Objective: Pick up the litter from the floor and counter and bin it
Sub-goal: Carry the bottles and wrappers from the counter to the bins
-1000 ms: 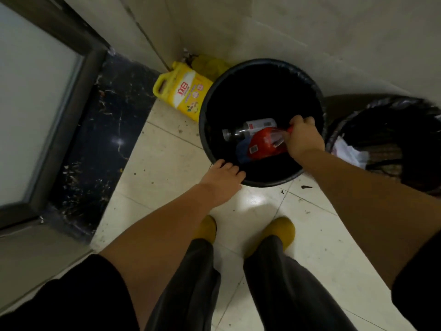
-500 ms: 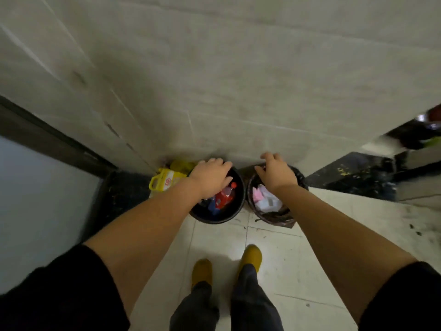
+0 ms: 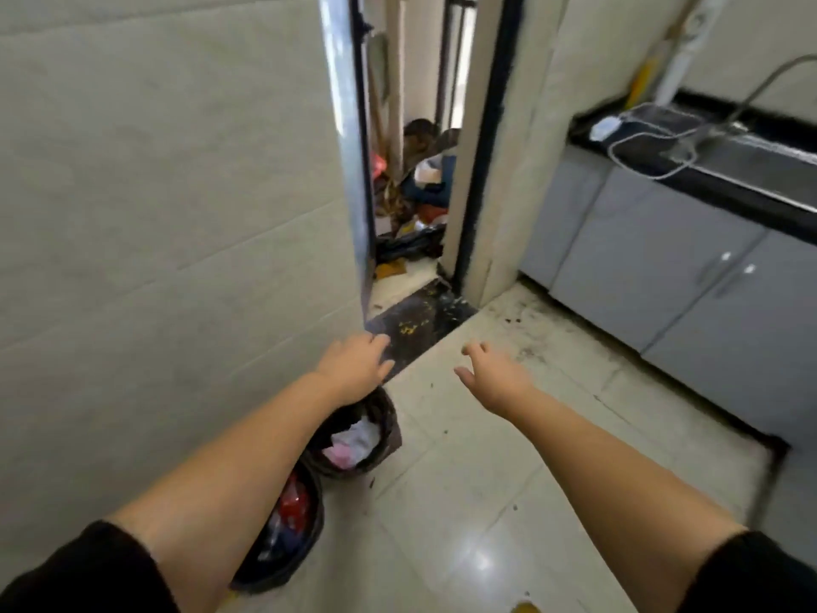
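Note:
Two black bins stand against the left wall under my left arm. The nearer bin (image 3: 305,541) holds a red-labelled bottle (image 3: 295,506). White and pink wrappers (image 3: 356,444) fill the farther bin (image 3: 384,418). My left hand (image 3: 353,367) hovers above the farther bin, fingers loosely spread, holding nothing. My right hand (image 3: 493,376) is stretched out over the tiled floor, fingers apart and empty. Small dark specks of dirt (image 3: 526,342) lie on the floor near the cabinet corner.
A doorway (image 3: 411,192) ahead opens onto a cluttered room with bags and scraps on its floor. A dark threshold (image 3: 420,329) carries yellow crumbs. Grey cabinets (image 3: 689,276) under a black counter (image 3: 751,183) with a white cable run along the right.
My right hand has let go of the red bottle, which now lies in the nearer bin. Both hands have lifted away from the bins, and my view has swung up and right towards the doorway.

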`<state>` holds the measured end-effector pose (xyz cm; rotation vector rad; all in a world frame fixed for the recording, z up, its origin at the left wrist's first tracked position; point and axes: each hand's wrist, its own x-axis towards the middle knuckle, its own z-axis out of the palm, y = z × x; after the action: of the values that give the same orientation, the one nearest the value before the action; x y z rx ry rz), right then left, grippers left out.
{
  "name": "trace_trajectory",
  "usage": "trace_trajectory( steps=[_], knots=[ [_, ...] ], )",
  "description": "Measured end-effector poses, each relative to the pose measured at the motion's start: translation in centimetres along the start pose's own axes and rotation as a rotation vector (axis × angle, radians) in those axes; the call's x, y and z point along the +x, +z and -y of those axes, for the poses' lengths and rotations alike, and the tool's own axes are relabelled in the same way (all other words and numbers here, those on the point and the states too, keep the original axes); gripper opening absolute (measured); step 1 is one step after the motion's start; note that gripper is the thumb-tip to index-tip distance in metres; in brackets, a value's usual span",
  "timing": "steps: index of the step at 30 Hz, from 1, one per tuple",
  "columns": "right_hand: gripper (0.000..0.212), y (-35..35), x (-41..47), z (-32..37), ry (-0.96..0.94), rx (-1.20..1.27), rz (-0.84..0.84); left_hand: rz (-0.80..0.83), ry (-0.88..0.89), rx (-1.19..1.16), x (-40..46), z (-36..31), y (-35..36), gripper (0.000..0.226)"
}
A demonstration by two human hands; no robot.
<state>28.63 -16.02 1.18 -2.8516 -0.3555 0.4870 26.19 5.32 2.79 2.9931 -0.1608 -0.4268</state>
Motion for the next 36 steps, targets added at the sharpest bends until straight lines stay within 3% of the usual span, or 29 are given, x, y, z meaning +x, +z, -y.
trace_trajectory(
  steps=[12, 18, 26, 36],
  knots=[
    [0.041, -6.0, -20.2, -34.1, 0.58, 0.109, -0.2, 0.045, 0.544, 0.14, 7.0, -40.8, 0.5, 0.049],
    [0.039, -8.1, -31.2, -46.1, 0.835, 0.088, -0.276, 0.056, 0.829, 0.207, 6.0, -58.7, 2.0, 0.045],
    [0.04, -7.4, -39.5, -55.5, 1.159, 0.198, -0.339, 0.113, 1.129, 0.313, 6.5, -73.7, 4.3, 0.045],
    [0.037, -9.2, -39.0, -66.1, 1.466, 0.338, -0.491, 0.132, 1.409, 0.371, 15.1, -89.8, 3.1, 0.044]
  ],
)
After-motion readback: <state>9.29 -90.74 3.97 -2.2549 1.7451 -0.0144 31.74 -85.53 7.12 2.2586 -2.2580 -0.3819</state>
